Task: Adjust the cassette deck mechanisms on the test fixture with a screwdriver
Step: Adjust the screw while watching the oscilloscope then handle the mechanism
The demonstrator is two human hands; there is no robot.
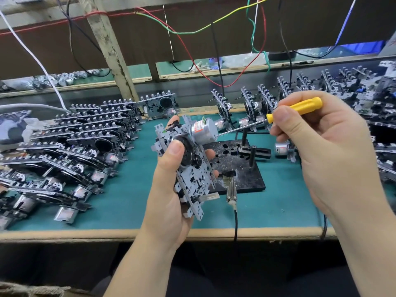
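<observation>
Right now the left hand [171, 189] grips a grey stamped-metal cassette deck mechanism [188, 166] upright above the green bench mat [278, 211], thumb pressing its black flywheel. At two o'clock from it, the right hand [317, 151] pinches a yellow-handled screwdriver [295, 109], whose thin steel shaft reaches the end face of the mechanism's silver cylindrical motor [202, 130]. The black perforated test fixture plate [240, 166] lies just behind the mechanism, at three o'clock.

The tip could probably skid off the motor's end and miss the adjustment hole, since the mechanism is held in the air and not seated on the fixture. A tilted shaft might also over-turn the trimmer.

The motor's orange-red label carries print too small to read.
</observation>
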